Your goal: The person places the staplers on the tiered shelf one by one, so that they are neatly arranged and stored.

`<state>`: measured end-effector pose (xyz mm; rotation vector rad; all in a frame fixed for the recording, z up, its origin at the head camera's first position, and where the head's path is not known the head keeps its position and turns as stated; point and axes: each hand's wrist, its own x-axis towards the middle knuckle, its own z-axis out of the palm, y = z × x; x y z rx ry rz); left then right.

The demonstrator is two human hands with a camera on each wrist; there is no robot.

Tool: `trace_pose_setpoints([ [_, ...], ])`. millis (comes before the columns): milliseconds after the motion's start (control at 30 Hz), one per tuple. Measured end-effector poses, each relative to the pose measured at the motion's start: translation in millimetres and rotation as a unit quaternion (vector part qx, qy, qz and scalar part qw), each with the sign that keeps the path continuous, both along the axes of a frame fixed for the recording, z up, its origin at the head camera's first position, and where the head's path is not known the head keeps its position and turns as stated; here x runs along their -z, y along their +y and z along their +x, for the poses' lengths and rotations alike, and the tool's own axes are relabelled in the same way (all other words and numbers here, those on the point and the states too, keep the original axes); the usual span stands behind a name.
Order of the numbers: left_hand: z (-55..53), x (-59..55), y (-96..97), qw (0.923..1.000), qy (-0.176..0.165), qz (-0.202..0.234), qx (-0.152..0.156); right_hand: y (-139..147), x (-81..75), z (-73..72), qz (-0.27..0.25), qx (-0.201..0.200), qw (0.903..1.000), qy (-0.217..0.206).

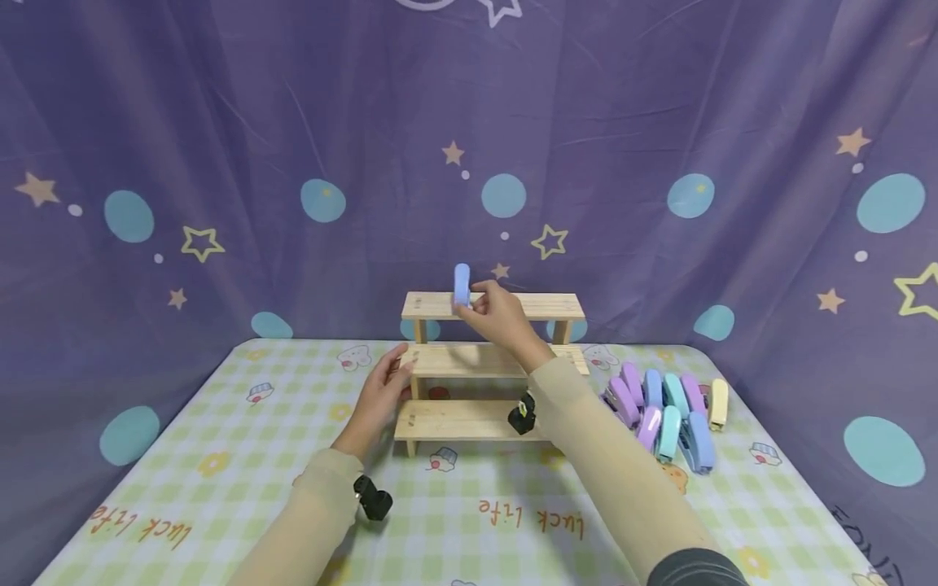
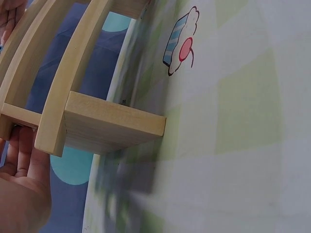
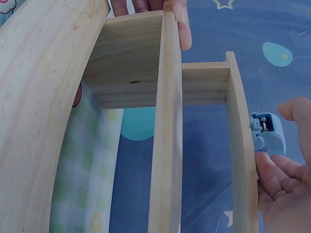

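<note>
A light blue mini stapler (image 1: 462, 285) is at the top tier of a three-tier wooden display shelf (image 1: 498, 359), left of its middle. My right hand (image 1: 501, 317) is beside it; in the right wrist view, fingers (image 3: 279, 177) touch its lower side, while another digit stands a small gap away from it. The stapler's end (image 3: 269, 133) is up against the top board there. My left hand (image 1: 377, 399) holds the shelf's left end at the middle tier, thumb on top of the board and fingers along the side, partly hidden behind the wood in the left wrist view.
Several small staplers (image 1: 667, 419) in purple, blue, mint and cream stand clustered on the table right of the shelf. A checked tablecloth (image 1: 242, 456) covers the table. Behind hangs a purple-blue curtain (image 1: 410, 106) with stars and dots.
</note>
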<state>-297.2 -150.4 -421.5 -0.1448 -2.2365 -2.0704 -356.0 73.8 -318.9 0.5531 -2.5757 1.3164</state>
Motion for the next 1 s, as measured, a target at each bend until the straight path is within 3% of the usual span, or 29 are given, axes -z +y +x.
trace_pose_setpoints([
  [467, -1.1, -0.4, 0.6, 0.9999, -0.011, 0.006, -0.001, 39.4, -5.6, 22.9, 0.034, -0.006, 0.9994, 0.004],
  [1000, -0.2, -0.4, -0.1, 1.0, 0.002, 0.002, 0.008, 88.5, -3.0, 46.0, 0.068, -0.013, 0.9974, 0.021],
])
